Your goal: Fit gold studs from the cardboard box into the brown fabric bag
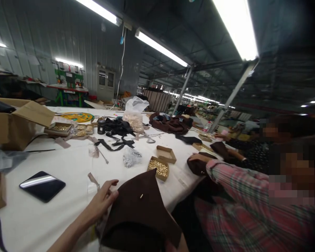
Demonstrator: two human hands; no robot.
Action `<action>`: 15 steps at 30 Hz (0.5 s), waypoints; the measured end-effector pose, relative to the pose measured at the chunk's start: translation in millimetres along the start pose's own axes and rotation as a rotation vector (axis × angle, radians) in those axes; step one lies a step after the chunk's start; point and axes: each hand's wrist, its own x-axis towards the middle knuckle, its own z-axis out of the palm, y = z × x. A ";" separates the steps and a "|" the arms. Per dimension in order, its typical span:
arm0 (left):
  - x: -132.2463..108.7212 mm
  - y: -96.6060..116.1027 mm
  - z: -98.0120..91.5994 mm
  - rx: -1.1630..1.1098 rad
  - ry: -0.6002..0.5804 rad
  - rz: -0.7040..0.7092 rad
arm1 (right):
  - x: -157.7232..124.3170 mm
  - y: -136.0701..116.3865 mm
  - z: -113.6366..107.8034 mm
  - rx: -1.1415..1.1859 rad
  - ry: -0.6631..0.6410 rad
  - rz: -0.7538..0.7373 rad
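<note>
My left hand (pixel 103 199) holds the left edge of a dark brown fabric piece (pixel 139 210), fingers pinched on the cloth. A small metal stud (pixel 141 196) sits in the middle of the fabric. My right hand is hidden under the fabric at the bottom edge; only a sliver of skin (pixel 170 247) shows. Just beyond the fabric stands a small cardboard box of gold studs (pixel 159 168), with an empty box (pixel 166 154) behind it.
A black phone (pixel 42 185) lies on the white table (pixel 68 210) at left. Cardboard boxes (pixel 13 122), black straps (pixel 115 141), a plastic bag (pixel 131 157) and brown cloth (pixel 170 124) lie farther back. A person in a plaid sleeve (pixel 238 182) works at right.
</note>
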 end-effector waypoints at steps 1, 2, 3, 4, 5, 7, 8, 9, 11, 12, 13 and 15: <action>-6.2 6.9 0.3 0.055 -0.021 0.101 | -2.3 -5.0 3.6 -0.078 -0.008 0.004; -12.1 14.8 0.6 0.121 -0.051 0.206 | -3.7 -12.7 8.1 -0.138 -0.019 0.025; -17.5 23.5 1.5 0.191 -0.090 0.300 | -3.9 -22.8 13.2 -0.183 -0.035 0.040; -21.9 32.7 3.0 0.263 -0.139 0.371 | -2.7 -34.6 18.1 -0.228 -0.053 0.018; -25.3 41.9 5.5 0.337 -0.196 0.412 | -0.3 -47.1 22.5 -0.276 -0.074 -0.045; -29.9 57.5 13.3 0.500 -0.325 0.468 | 7.9 -70.3 28.8 -0.415 -0.128 -0.222; -31.6 62.7 18.3 0.578 -0.379 0.496 | 13.0 -79.3 31.2 -0.495 -0.154 -0.294; -33.1 65.6 23.5 0.648 -0.411 0.519 | 18.4 -86.0 33.7 -0.580 -0.170 -0.333; -35.4 64.5 33.2 0.736 -0.401 0.554 | 28.7 -92.7 41.7 -0.774 -0.131 -0.353; -35.2 61.0 37.0 0.756 -0.368 0.565 | 33.0 -93.5 48.3 -0.881 -0.070 -0.364; -33.4 56.1 39.8 0.762 -0.330 0.569 | 36.4 -93.7 56.9 -0.984 0.004 -0.391; -24.2 43.3 42.3 0.753 -0.299 0.562 | 40.1 -95.2 78.7 -1.135 0.149 -0.480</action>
